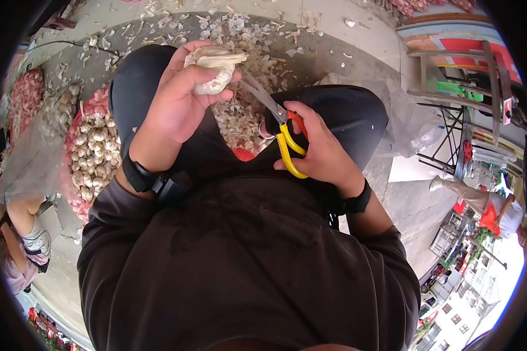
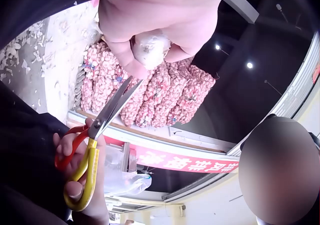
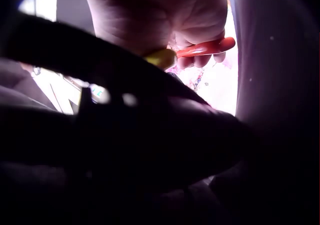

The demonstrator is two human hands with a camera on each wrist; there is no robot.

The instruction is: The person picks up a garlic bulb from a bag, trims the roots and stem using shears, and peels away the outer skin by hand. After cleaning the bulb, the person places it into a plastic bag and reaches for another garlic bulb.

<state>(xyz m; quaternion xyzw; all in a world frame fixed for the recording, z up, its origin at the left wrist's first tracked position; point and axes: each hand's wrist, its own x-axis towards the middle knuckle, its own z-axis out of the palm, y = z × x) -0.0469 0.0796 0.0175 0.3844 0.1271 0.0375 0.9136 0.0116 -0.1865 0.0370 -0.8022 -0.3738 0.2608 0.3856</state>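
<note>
A whitish garlic bulb (image 1: pixel 215 70) with a dry stem stub is gripped by my left hand (image 1: pixel 178 96), thumb and fingers around it. In the left wrist view the same garlic bulb (image 2: pixel 151 49) shows between the fingers of the left hand (image 2: pixel 162 12). My right hand (image 1: pixel 325 149) holds scissors (image 1: pixel 282 115) with one yellow and one red handle loop. The scissors' blades are slightly parted and point up toward the bulb, their tips close below it. In the right wrist view dark fabric and strap hide most of the right hand (image 3: pixel 160 15); the red handle (image 3: pixel 210 47) shows.
Between the knees lies a heap of garlic skins and trimmings (image 1: pixel 240 126), with more scattered over the floor. An opened red net sack of garlic bulbs (image 1: pixel 93 152) stands at the left. Stacked pink net sacks (image 2: pixel 150 92) show behind. Another person (image 1: pixel 500 213) is at the right.
</note>
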